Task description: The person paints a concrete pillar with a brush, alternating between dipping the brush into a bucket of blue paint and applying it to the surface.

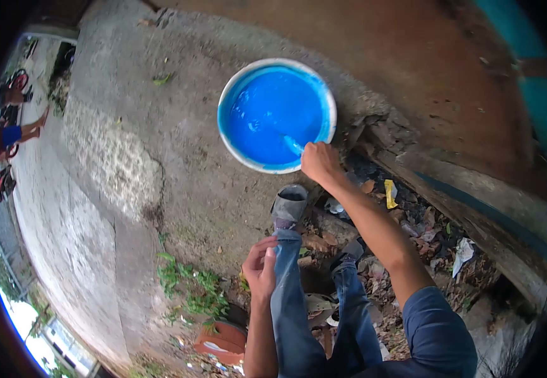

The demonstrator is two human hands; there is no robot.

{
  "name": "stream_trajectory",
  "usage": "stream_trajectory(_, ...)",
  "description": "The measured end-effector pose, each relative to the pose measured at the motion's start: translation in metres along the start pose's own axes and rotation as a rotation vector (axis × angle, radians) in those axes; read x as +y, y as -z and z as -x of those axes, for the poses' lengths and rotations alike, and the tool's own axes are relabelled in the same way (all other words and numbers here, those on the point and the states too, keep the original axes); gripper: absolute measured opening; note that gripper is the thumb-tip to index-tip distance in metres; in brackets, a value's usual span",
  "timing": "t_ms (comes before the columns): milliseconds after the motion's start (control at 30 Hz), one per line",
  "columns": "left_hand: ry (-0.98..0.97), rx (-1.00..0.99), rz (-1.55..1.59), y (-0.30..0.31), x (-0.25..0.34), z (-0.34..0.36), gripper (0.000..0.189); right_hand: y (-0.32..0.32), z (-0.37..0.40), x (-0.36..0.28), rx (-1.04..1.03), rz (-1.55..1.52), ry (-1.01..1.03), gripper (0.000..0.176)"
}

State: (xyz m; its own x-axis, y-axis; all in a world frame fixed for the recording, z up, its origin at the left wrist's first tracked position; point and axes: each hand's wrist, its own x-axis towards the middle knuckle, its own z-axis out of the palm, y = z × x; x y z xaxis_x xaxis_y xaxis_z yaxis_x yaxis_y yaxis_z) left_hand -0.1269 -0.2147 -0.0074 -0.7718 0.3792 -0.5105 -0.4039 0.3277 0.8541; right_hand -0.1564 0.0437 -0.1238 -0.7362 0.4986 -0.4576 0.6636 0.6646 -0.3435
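Note:
A round white-rimmed tub stands on the concrete, holding bright blue liquid that looks like paint. My right hand is at the tub's near right rim, closed around a blue-coated stick. The stick's far end dips into the liquid; the part inside my fist is hidden. Beside my knee, my left hand rests near the leg of my jeans. Its fingers are loosely bent, apart from the thumb, with nothing seen in them.
Rubbish and dry leaves lie to the right, along a ledge. Green weeds and an orange-brown object are at lower left. My grey shoe is just below the tub. Another person is at far left.

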Motion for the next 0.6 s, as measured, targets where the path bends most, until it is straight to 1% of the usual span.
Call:
stream_trajectory(33, -0.019, -0.028, 0.007, -0.002, 0.005, 0.003, 0.019, 0.011, 0.009, 0.006, -0.01, -0.049, -0.058, 0.019)
stream_trajectory(100, -0.033, 0.017, 0.032, -0.005, 0.017, 0.008, 0.019, 0.022, 0.022, 0.024, 0.026, -0.254, -0.164, 0.029)
stream_trajectory(133, -0.069, 0.017, 0.023, -0.008, 0.022, 0.012, 0.023, 0.027, 0.029, 0.036, 0.015, -0.473, -0.112, 0.029)
stream_trajectory(167, -0.086, -0.038, 0.028, -0.011, 0.026, 0.013, 0.023, 0.038, 0.038, 0.046, 0.01, -0.688, -0.064, 0.03)
stream_trajectory(233, -0.128, 0.035, -0.076, -0.016, 0.029, 0.021, 0.038, 0.035, 0.051, 0.062, -0.13, -1.159, -0.155, 0.027)
stream_trajectory(267, -0.12, 0.037, -0.081, -0.02, 0.035, 0.026, 0.04, 0.048, 0.064, 0.064, -0.194, -1.335, -0.099, 0.027)
stream_trajectory(300, -0.102, 0.037, -0.089, -0.023, 0.043, 0.033, 0.043, 0.065, 0.079, 0.067, -0.289, -1.429, -0.05, 0.024)
stream_trajectory(333, -0.112, 0.023, -0.085, -0.025, 0.049, 0.039, 0.047, 0.062, 0.086, 0.065, -0.277, -1.524, -0.009, 0.022)
stream_trajectory(367, -0.119, 0.013, -0.077, -0.029, 0.056, 0.047, 0.05, 0.085, 0.107, 0.061, -0.299, -1.631, 0.002, 0.022)
stream_trajectory(400, -0.094, -0.063, -0.073, -0.034, 0.065, 0.059, 0.05, 0.094, 0.121, 0.055, -0.308, -1.663, -0.029, 0.022)
stream_trajectory(467, -0.148, 0.051, -0.116, -0.046, 0.092, 0.071, 0.057, 0.118, 0.149, 0.044, -0.255, -1.73, -0.036, 0.025)
stream_trajectory(500, -0.16, -0.019, -0.12, -0.053, 0.105, 0.078, 0.057, 0.128, 0.164, 0.038, -0.214, -1.747, -0.022, 0.027)
stream_trajectory(567, -0.181, 0.092, -0.065, -0.061, 0.128, 0.096, 0.061, 0.143, 0.185, 0.026, -0.129, -1.729, -0.058, 0.031)
stream_trajectory(600, -0.194, 0.033, -0.067, -0.064, 0.138, 0.103, 0.061, 0.157, 0.199, 0.02, -0.084, -1.726, -0.088, 0.032)
